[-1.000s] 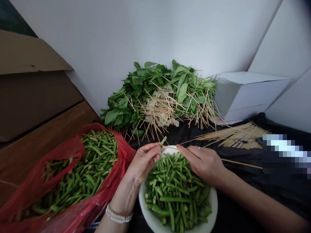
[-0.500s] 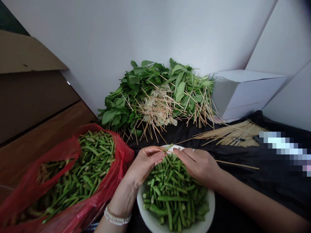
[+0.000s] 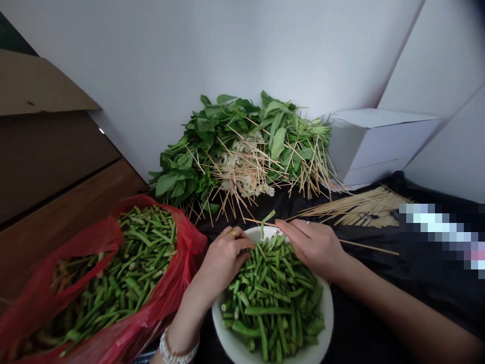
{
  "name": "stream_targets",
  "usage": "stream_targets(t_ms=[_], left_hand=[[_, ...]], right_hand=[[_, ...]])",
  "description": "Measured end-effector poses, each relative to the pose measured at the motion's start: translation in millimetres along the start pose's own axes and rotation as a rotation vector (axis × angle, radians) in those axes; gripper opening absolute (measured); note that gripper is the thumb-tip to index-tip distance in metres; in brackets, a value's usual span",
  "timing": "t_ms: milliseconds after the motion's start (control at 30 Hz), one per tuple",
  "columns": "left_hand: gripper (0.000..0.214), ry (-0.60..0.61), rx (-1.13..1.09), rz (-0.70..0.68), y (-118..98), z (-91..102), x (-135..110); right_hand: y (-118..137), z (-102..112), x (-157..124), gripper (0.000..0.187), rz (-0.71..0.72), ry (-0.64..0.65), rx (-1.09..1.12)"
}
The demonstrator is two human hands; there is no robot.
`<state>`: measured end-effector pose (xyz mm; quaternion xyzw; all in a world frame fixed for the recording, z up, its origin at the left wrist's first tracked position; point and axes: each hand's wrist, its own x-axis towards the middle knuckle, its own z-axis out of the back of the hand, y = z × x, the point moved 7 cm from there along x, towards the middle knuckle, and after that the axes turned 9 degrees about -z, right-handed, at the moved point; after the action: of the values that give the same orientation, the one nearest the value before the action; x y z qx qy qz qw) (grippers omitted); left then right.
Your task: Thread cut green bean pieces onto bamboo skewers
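Note:
My left hand [image 3: 222,258] rests at the left rim of a white bowl [image 3: 227,331] heaped with cut green bean pieces [image 3: 273,298]. Its fingers are curled, with the tips down among the beans. My right hand [image 3: 314,245] is closed on a thin bamboo skewer [image 3: 364,246] that lies across the far rim of the bowl. One bean piece [image 3: 267,220] is threaded near the skewer's left tip. A beaded bracelet circles my left wrist.
A red plastic bag [image 3: 182,242] full of beans [image 3: 132,263] lies at the left on a wooden surface [image 3: 76,202]. Leafy greens on skewers [image 3: 227,136] are piled against the wall. A bundle of bare skewers [image 3: 364,210] lies on black cloth [image 3: 435,293]. A white box [image 3: 379,141] stands behind.
My left hand has let go of the bean on the skewer and dropped to the beans in the bowl. The right hand keeps the skewer, now slightly farther away.

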<state>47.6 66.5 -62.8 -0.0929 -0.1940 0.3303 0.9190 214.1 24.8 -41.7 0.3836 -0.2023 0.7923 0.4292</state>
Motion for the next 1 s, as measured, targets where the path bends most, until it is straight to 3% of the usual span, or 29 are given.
stream_targets(t_ms=[100,233,367,467,600,833,1000], left_hand=[[0.014,-0.049,-0.151,0.056,1.4,3.5,-0.8],[0.005,-0.196,-0.663,0.227,10.2,5.9,-2.8],[0.022,-0.400,-1.093,0.444,26.0,2.6,-7.4],[0.036,-0.527,-1.198,0.535,36.7,1.9,-11.1],[0.047,-0.608,-1.283,0.598,41.6,1.0,-14.3],[0.045,-0.633,-1.388,0.581,37.8,-1.5,-12.7],[0.032,-0.628,-1.440,0.561,37.1,-4.3,-11.7]], right_hand=[[-0.3,-0.8,-0.2,0.030,-0.006,0.007,-0.009],[-1.5,-1.1,-0.2,0.029,-0.012,0.012,-0.014],[-1.2,-0.6,0.1,0.030,-0.011,0.008,-0.004],[-0.9,0.0,0.2,0.030,-0.007,0.001,-0.004],[0.0,-4.7,-2.1,0.031,0.017,0.046,-0.013],[2.1,-12.9,-8.2,0.031,0.053,0.098,-0.043],[2.1,-13.4,-7.9,0.031,0.045,0.111,-0.046]])
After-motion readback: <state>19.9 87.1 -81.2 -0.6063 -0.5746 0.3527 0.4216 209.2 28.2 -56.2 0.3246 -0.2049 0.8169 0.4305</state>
